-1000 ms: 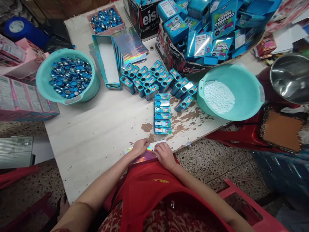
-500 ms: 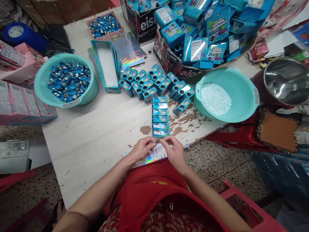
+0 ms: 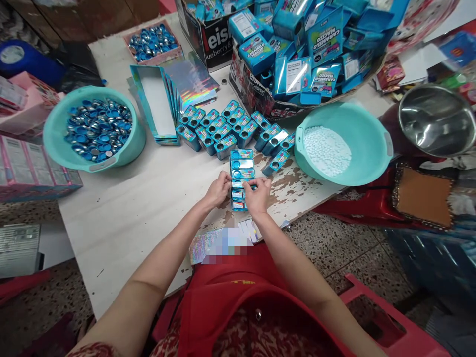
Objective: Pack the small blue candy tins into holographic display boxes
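Observation:
A column of small blue candy tins [image 3: 242,163] stands on the table in front of me. My left hand [image 3: 219,190] is at the left edge of a tin in the middle of the column, fingertips pinched. From the other side my right hand [image 3: 258,196] reaches over the same tin with thumb and finger together. Between the fingertips lies a thin shiny sticker strip [image 3: 238,184], partly hidden by my fingers. The two nearest tins carry similar shiny strips. A holographic sticker sheet [image 3: 208,244] lies at the table's front edge, partly blurred out.
More tins with round openings [image 3: 225,144] stand behind the column. A turquoise tub of white candies [image 3: 327,151] is on the right, a tub of blue-and-silver caps [image 3: 100,129] on the left. Cartons of blue packages [image 3: 293,74] and a steel pot [image 3: 435,121] stand beyond.
Both hands have moved forward from above the sticker sheet to a tin in the middle of the column, bringing the strip with them. The view has shifted slightly.

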Demonstrator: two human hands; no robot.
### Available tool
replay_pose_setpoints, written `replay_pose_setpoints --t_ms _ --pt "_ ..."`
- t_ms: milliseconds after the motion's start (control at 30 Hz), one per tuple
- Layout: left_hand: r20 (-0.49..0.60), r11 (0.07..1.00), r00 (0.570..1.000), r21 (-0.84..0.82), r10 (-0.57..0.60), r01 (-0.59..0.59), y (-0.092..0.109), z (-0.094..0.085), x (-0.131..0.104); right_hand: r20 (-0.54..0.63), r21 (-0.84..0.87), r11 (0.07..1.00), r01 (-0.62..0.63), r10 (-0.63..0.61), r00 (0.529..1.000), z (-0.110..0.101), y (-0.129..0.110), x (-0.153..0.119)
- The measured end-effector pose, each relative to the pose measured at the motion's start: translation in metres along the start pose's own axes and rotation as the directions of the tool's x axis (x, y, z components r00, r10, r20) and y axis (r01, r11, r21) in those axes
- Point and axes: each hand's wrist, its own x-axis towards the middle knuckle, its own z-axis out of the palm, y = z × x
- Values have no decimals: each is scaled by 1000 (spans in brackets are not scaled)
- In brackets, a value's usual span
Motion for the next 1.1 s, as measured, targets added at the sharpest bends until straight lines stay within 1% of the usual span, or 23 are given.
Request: replay_pose_setpoints --t_ms 100,133,167,200,233,267,300,333,367,400,433,500,567,600,633,667,700,733,800,833,867,967,1100 --pt "-79 982 985 98 -153 160 -9 17 -11 55 45 994 -95 92 994 -4 4 4" --pt "-128 973 972 92 -197 210 -12 23 -16 77 70 990 -120 114 990 -6 5 5" --pt "-191 970 957 61 -219 234 -13 28 -22 97 88 988 -130 122 988 -7 6 5" --pt "-253 975 945 19 -210 222 -13 33 -28 111 94 987 -129 118 987 -7 6 5" --pt "-293 985 941 -17 -170 173 -13 37 -33 112 88 989 -119 109 988 -7 7 6" --pt "-297 994 949 -39 -109 102 -12 41 -38 105 71 991 -109 101 989 -6 7 7" --pt "-257 998 965 -45 -43 32 -11 43 -41 100 51 994 -101 96 990 -6 8 8" --pt "-184 999 983 -35 3 -10 -11 44 -43 102 36 994 -100 95 990 -6 7 10" --pt "-105 1000 994 -4 14 -15 -11 42 -45 109 34 994 -107 103 989 -7 7 12" --pt "-46 999 999 48 -12 14 -13 39 -47 119 46 992 -118 112 987 -10 5 12" --pt "-10 992 998 111 -59 60 -16 34 -49 121 68 991 -119 110 986 -14 3 11" --pt "43 960 986 238 -160 145 -25 23 -59 80 112 992 -66 57 995 -28 -1 0" --pt "151 926 962 337 -229 168 -37 15 -75 10 105 993 55 -56 998 -44 -4 -24" --pt "217 913 943 376 -253 159 -42 14 -84 20 80 989 122 -124 992 -51 -4 -40" --pt "271 902 923 407 -273 147 -47 14 -93 75 73 979 192 -197 978 -56 -2 -56" --pt "299 891 907 428 -297 151 -51 16 -102 168 81 962 261 -271 948 -59 0 -73" --pt "304 885 898 434 -319 168 -55 19 -109 271 89 942 322 -334 903 -59 4 -88" --pt "292 883 895 429 -337 193 -57 22 -114 370 84 922 378 -381 847 -57 8 -101" --pt "267 884 894 403 -360 235 -59 26 -118 533 36 876 481 -424 732 -47 17 -118" --pt "265 890 896 390 -356 238 -59 27 -118 586 5 852 523 -426 689 -41 21 -123" --pt "265 895 901 383 -344 229 -59 27 -117 625 -19 830 557 -426 655 -35 25 -126" --pt "258 898 909 386 -327 214 -60 25 -114 675 -42 786 617 -433 597 -23 33 -127" --pt "269 893 889 368 -371 261 -59 23 -112 724 -46 663 747 -493 482 -26 41 -126"
